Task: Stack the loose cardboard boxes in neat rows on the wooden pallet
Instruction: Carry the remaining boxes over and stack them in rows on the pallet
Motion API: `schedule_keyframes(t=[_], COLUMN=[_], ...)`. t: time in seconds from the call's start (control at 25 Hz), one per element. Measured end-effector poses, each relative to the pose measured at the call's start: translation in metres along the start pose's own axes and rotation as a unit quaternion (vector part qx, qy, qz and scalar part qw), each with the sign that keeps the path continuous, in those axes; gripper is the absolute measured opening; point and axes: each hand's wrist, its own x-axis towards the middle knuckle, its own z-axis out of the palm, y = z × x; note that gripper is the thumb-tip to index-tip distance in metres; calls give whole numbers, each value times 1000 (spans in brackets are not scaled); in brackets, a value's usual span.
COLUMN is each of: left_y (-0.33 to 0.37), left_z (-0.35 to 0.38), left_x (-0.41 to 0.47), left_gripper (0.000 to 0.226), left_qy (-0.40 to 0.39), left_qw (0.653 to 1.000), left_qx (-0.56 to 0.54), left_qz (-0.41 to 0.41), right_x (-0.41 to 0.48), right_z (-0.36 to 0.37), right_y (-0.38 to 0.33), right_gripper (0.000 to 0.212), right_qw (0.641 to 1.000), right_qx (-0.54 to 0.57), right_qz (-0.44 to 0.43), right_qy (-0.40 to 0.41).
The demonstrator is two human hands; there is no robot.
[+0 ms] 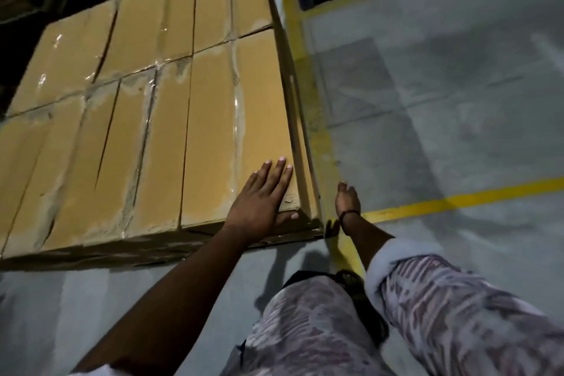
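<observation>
Cardboard boxes [146, 119] | near right corner of stack: left hand [262, 195] flat, fingers straight, pressing on corner box [241, 119] | right hand [348, 197] loosely spread, holding nothing, beside that box's right side, contact unclear | probably squaring up: push evenly with both palms until edges sit flush | far rows packed tight; pallet hidden

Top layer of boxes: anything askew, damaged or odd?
Nothing is askew; the boxes lie in even rows. The sealing tape is wrinkled, with pale scuffed cardboard along it, and a dark slit shows in the near row. The left hand rests flat on the corner box.
</observation>
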Motion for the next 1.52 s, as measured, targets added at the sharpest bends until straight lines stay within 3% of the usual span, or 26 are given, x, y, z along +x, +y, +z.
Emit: schedule_keyframes(t=[0.08, 0.2, 0.64, 0.84, 1.0, 1.12, 1.2, 1.28, 1.32, 1.4, 1.52], left_y=[-3, 1, 9, 7, 9, -7, -30, -51, -62, -79, -95], left_z=[9, 19, 20, 19, 0, -13, -17, -15, -13, -9, -7], left_x=[1, 3, 5, 4, -10, -46, -73, -95, -108, -132, -167], left_gripper=[96, 96, 89, 91, 102, 106, 104, 100, 100, 98, 88], left_qy=[27, 61, 64, 43, -22, -52, -71, -104, -117, -136, -118], left_qw=[1000, 998, 998, 999, 997, 985, 971, 956, 948, 942, 946], left_qx=[6, 10, -14, -24, -50, -67, -73, -87, -102, -122, -149], left_qz=[6, 3, -13, -17, -58, -153, -215, -262, -279, -281, -262], right_x=[1, -11, 1, 0, -43, -84, -108, -123, -133, -157, -203], right_z=[23, 60, 63, 52, 39, 36, 41, 49, 59, 86, 139], right_y=[8, 15, 10, -8, -61, -107, -128, -135, -134, -125, -99], right_gripper=[60, 53, 58, 66, 69, 63, 64, 70, 72, 73, 75], right_qw=[999, 985, 974, 969, 980, 982, 978, 945, 907, 830, 723], right_qx=[38, 73, 128, 61, 33, 37, -28, -185, -262, -369, -490], right_qz=[16, 3, 44, 37, -14, -111, -186, -270, -329, -416, -472], right_qy=[3, -153, -183, -236, -197, -150, -92, -23, -11, -50, -120])
